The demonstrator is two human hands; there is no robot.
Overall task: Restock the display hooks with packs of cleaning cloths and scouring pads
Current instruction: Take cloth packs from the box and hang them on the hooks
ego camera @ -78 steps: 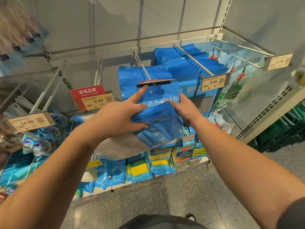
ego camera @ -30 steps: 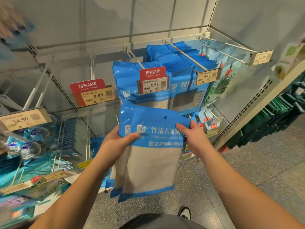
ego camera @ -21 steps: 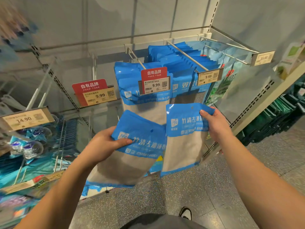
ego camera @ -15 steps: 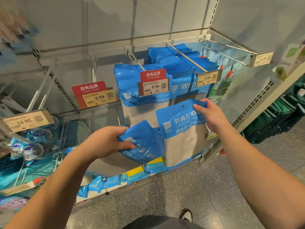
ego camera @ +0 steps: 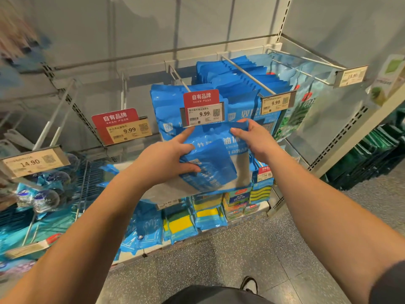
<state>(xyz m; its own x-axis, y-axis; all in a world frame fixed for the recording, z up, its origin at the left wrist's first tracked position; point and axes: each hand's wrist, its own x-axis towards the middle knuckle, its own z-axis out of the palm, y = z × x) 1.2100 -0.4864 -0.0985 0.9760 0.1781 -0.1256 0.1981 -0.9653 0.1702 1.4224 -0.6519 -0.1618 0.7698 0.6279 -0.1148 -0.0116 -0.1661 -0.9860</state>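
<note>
Head cam had the right hand pinching a cloth pack's top under the hook's price tag, left hand gripping a spare pack — missing the hole could've dropped it.

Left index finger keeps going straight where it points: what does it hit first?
Probably the price tag on the middle hook: the left hand points its index finger up and forward, tip just below the tag's lower edge. Depth is unclear; it may pass beneath, into the hanging blue packs.
</note>
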